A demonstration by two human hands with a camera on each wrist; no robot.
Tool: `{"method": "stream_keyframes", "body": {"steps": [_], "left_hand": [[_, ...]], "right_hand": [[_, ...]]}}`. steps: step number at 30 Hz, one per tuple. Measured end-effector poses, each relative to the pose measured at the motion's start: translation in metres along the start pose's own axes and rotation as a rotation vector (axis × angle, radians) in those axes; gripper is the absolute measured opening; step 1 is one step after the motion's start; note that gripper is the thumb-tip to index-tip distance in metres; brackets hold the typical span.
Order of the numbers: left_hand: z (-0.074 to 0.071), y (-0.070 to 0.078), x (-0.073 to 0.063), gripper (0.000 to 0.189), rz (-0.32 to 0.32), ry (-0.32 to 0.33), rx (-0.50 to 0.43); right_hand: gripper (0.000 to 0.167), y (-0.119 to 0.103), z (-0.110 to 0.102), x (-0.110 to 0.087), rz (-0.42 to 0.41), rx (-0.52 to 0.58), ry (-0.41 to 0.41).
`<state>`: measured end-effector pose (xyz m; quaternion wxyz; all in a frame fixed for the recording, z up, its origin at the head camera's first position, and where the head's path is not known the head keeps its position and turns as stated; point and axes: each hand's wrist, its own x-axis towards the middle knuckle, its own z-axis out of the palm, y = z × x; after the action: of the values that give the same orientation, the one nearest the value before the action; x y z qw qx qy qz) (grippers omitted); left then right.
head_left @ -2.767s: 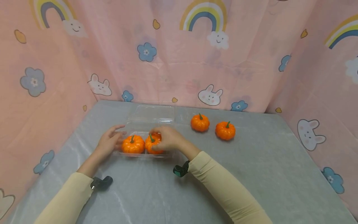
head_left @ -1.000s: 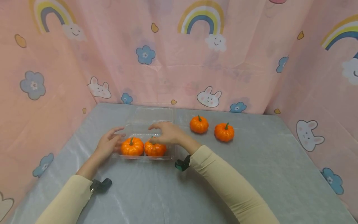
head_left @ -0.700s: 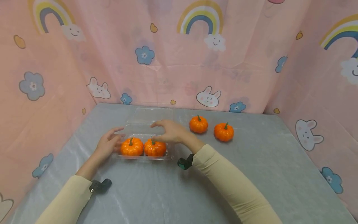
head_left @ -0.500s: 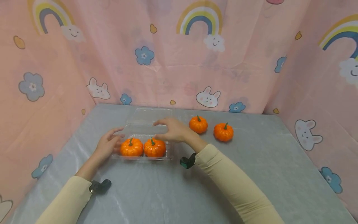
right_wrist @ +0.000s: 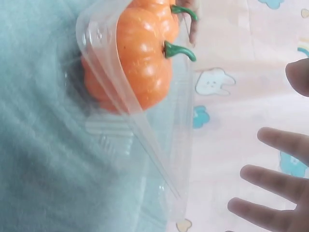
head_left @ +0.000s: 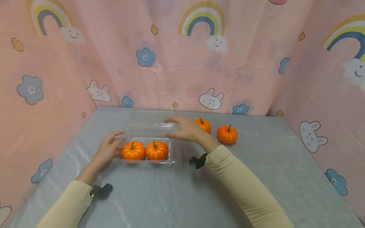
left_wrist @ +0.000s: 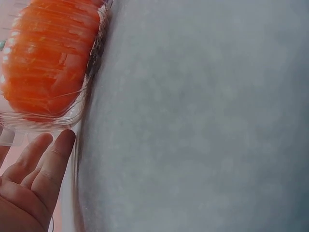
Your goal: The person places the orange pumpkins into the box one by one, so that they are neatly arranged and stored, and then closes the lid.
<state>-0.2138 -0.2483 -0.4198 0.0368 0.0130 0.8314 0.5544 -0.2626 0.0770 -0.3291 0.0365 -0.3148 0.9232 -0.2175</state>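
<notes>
Two small orange pumpkins, a left one (head_left: 133, 150) and a right one (head_left: 157, 150), sit side by side in a clear plastic clamshell box (head_left: 171, 152), green stems upward. Its transparent lid (head_left: 154, 118) is folded back, away from me. My left hand (head_left: 107, 148) is at the box's left end; in the left wrist view its fingertips (left_wrist: 65, 140) are right at the rim, fingers extended. My right hand (head_left: 185, 129) is in the air over the box's right back corner, fingers spread and holding nothing, as the right wrist view also shows.
Two more pumpkins rest on the grey cloth-covered table (head_left: 256, 164) to the right: one (head_left: 203, 124) partly hidden behind my right hand, the other (head_left: 227, 134) farther right. A pink patterned curtain (head_left: 171, 69) encloses the back and sides.
My right hand has let go of the right pumpkin in the box, lifted, and moved right and back toward the loose pumpkins. My left hand has stayed at the box's left end.
</notes>
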Motion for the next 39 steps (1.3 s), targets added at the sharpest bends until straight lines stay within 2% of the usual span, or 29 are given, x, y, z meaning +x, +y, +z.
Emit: {"method": "stream_keyframes", "body": {"steps": [8,18,25,34,39], "left_hand": [[0.0,-0.001,0.001,0.05,-0.006,0.006,-0.002],[0.001,0.0,-0.001,0.05,-0.003,0.01,0.013],[0.001,-0.001,0.001,0.049,-0.011,0.015,0.021],[0.001,0.0,0.0,0.05,-0.011,0.014,0.016],[0.001,0.001,-0.001,0.05,-0.01,0.014,0.013]], "right_hand": [[0.052,0.007,-0.013,-0.008,0.05,-0.012,0.034],[0.053,0.016,-0.027,-0.015,0.086,0.091,0.069],[0.052,0.023,-0.038,-0.019,0.079,0.102,0.114],[0.052,0.036,-0.05,-0.03,0.129,0.148,0.124],[0.051,0.045,-0.054,-0.036,0.143,0.135,0.145]]}}
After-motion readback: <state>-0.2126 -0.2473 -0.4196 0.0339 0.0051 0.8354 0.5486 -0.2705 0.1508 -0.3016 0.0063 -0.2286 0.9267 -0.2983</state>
